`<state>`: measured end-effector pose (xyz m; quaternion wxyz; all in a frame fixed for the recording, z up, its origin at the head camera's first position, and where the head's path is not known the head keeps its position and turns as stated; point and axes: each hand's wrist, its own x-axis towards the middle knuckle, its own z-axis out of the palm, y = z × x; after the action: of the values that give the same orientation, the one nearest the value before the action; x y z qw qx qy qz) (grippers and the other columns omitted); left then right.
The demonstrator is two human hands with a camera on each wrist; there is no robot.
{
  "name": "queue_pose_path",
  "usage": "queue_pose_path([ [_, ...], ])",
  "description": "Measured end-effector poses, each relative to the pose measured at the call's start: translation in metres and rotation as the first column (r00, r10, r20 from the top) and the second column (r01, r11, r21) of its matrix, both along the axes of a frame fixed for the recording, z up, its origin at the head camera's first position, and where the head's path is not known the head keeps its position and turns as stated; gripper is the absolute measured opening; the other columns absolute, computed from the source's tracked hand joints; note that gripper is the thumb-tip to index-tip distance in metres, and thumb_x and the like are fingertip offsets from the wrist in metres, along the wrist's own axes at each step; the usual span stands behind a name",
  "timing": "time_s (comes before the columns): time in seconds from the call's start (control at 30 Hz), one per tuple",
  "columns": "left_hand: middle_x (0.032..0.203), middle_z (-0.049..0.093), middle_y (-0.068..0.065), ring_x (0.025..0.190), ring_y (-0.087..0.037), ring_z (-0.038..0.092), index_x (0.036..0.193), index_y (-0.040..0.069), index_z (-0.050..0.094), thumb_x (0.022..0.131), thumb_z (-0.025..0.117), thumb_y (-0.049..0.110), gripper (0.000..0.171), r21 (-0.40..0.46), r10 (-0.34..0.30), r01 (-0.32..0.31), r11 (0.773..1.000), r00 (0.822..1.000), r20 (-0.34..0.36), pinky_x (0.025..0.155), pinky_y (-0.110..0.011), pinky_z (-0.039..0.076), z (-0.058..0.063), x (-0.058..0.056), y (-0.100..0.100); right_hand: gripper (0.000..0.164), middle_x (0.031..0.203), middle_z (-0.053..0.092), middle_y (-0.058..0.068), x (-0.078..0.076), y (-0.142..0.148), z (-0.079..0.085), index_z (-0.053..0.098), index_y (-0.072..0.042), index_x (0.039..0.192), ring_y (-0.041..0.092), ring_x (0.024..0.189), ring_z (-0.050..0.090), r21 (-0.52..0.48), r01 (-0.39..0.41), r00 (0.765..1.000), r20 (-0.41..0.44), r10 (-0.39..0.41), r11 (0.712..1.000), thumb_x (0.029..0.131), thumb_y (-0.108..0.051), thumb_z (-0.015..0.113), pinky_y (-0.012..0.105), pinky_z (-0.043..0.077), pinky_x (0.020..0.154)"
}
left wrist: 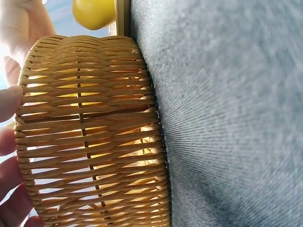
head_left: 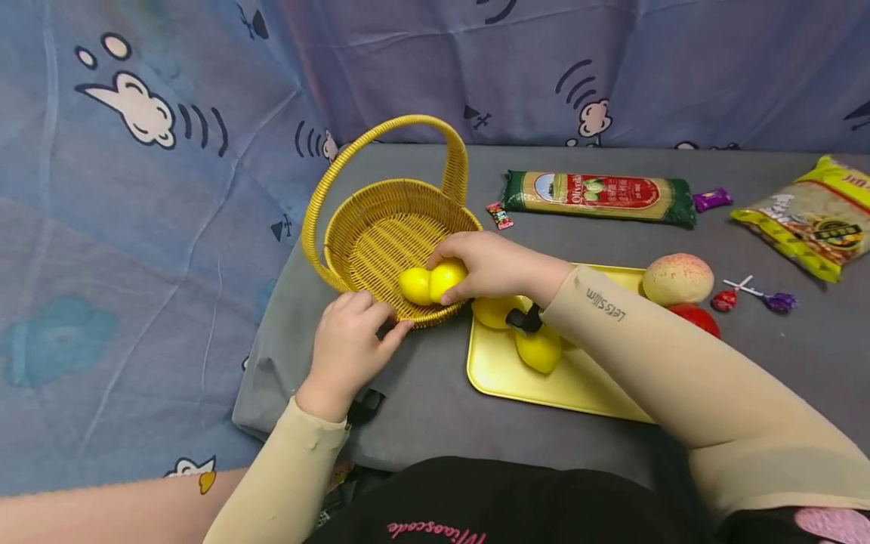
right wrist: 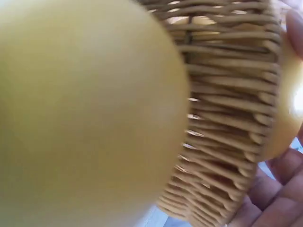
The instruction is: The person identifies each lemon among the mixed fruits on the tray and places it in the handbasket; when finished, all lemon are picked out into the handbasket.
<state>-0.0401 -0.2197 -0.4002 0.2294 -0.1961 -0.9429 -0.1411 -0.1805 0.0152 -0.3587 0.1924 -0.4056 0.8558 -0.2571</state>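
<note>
A yellow wicker basket (head_left: 401, 198) with a tall arched handle stands at the left part of the table. My right hand (head_left: 492, 264) reaches over its near right rim and holds a yellow lemon (head_left: 446, 279) between thumb and fingers. Beside that fruit, inside the basket, is another lemon (head_left: 414, 285). My left hand (head_left: 350, 340) grips the near rim, its fingers (left wrist: 8, 142) showing along the woven edge in the left wrist view. Under my right wrist, more lemons (head_left: 539, 349) lie on a yellow tray (head_left: 503, 381). One large yellow fruit (right wrist: 90, 109) fills much of the right wrist view.
A peach (head_left: 678, 279) and a red fruit (head_left: 695, 319) sit toward the tray's right side. Behind are a pasta packet (head_left: 598, 198) and small wrapped candies (head_left: 712, 199). Two lollipops (head_left: 724, 301) and a yellow snack bag (head_left: 816, 219) lie farther right. A patterned curtain (head_left: 544, 75) hangs behind.
</note>
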Motion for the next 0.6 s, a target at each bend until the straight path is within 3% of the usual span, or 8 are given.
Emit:
queue_pose_path([
  [0.17, 0.074, 0.049, -0.001, 0.067, -0.022, 0.048, 0.081, 0.013, 0.072, 0.086, 0.082, 0.038, 0.028, -0.009, 0.0, 0.0, 1.0, 1.0, 0.001, 0.061, -0.036, 0.041, 0.0, 0.0, 0.0, 0.047, 0.131, 0.064, 0.002, 0.003, -0.008, -0.003, 0.069, -0.017, 0.125, 0.022, 0.119, 0.057, 0.061, -0.049, 0.999, -0.005, 0.05, 0.997, 0.086, -0.039, 0.082, 0.042, 0.043, 0.106],
  [0.37, 0.076, 0.051, -0.001, 0.069, -0.023, 0.05, 0.084, 0.011, 0.073, 0.088, 0.08, 0.039, 0.029, -0.001, -0.006, 0.006, 1.0, 1.0, 0.005, 0.062, -0.038, 0.043, 0.0, -0.001, 0.0, 0.039, 0.119, 0.069, 0.0, 0.001, -0.006, -0.004, 0.071, -0.015, 0.121, 0.02, 0.108, 0.062, 0.017, -0.071, 0.996, 0.05, 0.07, 0.997, 0.087, -0.033, 0.081, 0.041, 0.048, 0.099],
  [0.6, 0.075, 0.051, -0.001, 0.069, -0.023, 0.05, 0.082, 0.013, 0.073, 0.086, 0.082, 0.038, 0.027, -0.003, -0.001, 0.001, 1.0, 1.0, 0.001, 0.063, -0.038, 0.043, -0.001, 0.0, -0.001, 0.039, 0.123, 0.069, 0.0, 0.003, 0.014, 0.008, 0.068, -0.014, 0.126, 0.022, 0.114, 0.063, -0.112, 0.022, 0.986, 0.164, -0.003, 0.993, 0.09, -0.025, 0.079, 0.043, 0.048, 0.102],
])
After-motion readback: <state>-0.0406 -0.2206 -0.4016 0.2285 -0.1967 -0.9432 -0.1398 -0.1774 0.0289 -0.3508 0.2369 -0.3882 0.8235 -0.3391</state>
